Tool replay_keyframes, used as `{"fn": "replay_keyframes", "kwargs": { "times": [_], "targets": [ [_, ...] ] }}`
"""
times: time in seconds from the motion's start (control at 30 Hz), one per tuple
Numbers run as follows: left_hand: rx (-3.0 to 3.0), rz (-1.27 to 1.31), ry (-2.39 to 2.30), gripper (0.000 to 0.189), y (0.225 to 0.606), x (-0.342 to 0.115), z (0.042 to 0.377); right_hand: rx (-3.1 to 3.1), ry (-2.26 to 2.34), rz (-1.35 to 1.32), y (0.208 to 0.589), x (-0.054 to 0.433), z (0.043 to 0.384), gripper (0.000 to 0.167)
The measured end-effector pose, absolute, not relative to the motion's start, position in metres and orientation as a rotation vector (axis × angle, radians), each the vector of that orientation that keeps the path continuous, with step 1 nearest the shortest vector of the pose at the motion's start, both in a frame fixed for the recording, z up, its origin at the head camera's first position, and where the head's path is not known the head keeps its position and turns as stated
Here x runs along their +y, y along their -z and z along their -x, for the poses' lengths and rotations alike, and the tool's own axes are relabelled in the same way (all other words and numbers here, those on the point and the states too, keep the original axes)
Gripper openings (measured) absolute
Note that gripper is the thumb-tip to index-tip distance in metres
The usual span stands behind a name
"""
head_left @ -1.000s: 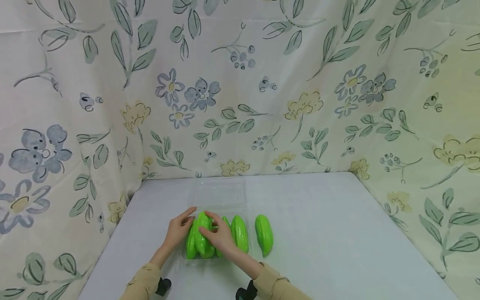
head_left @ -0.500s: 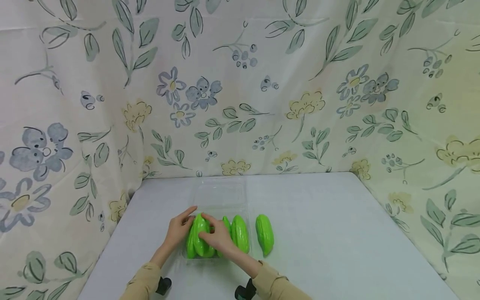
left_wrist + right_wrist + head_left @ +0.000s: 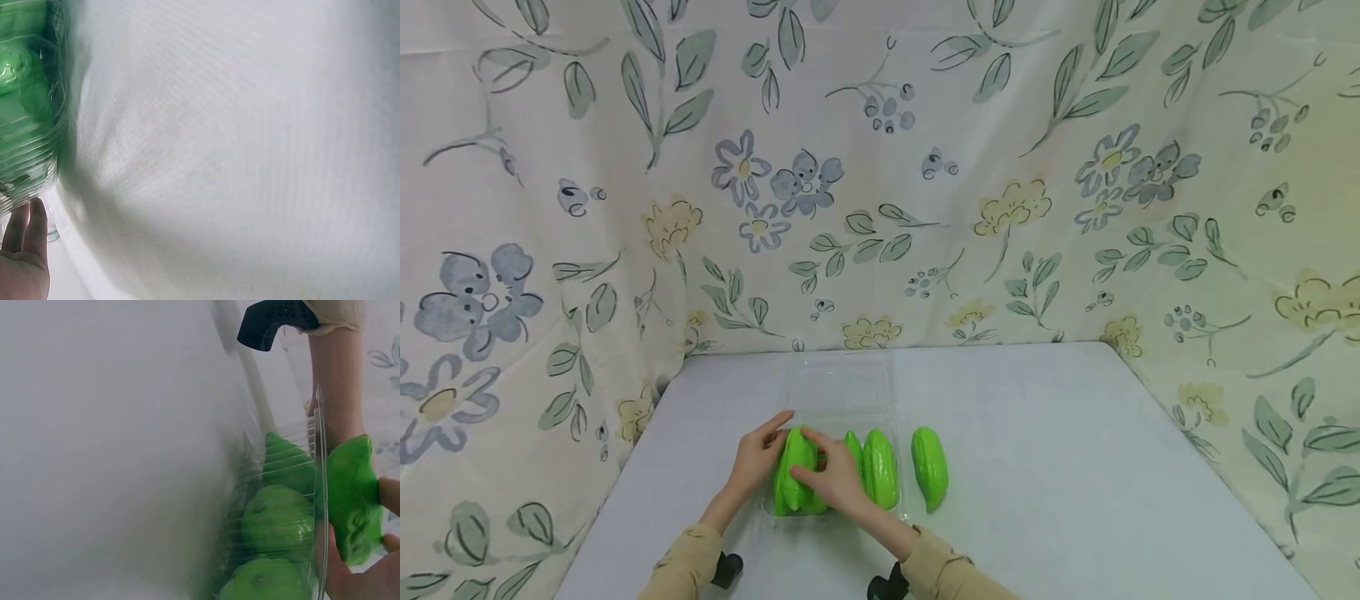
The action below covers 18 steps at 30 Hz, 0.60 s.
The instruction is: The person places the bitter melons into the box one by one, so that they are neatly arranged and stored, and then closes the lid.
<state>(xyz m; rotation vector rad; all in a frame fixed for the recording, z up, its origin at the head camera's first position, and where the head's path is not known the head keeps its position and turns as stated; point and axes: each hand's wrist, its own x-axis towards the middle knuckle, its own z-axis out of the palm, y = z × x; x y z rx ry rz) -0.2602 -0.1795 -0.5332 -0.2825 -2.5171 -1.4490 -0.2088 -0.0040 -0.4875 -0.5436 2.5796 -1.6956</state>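
A clear plastic box (image 3: 842,423) holds several bright green, ridged bitter melons, one of them a melon (image 3: 880,468) at its right side. My right hand (image 3: 838,479) pinches another bitter melon (image 3: 797,467) between thumb and fingers, over the melons at the left end. In the right wrist view this gripped melon (image 3: 355,497) is above the box's rim, with melons (image 3: 278,519) below it behind the ribbed wall. My left hand (image 3: 754,462) is at the box's left side; in the left wrist view its straight fingers (image 3: 36,228) touch the ribbed plastic.
One more bitter melon (image 3: 930,468) lies on the white table (image 3: 1037,467), just right of the box. The box's clear lid (image 3: 838,387) lies folded back behind it. A flowered cloth (image 3: 880,167) hangs behind the table and at both sides.
My right hand has shifted slightly left with the bitter melon, bringing it over the leftmost melons. The left hand stays at the box's side.
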Motion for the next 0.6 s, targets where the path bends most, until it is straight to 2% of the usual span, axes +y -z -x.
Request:
{"fn": "replay_keyframes", "kwargs": {
  "times": [0.6],
  "targets": [
    [-2.516, 0.286, 1.435, 0.036, 0.5321, -0.1785, 0.2594, 2.603, 1.690, 0.498, 0.4873, -0.0047, 0.2065, 0.056]
  ]
}}
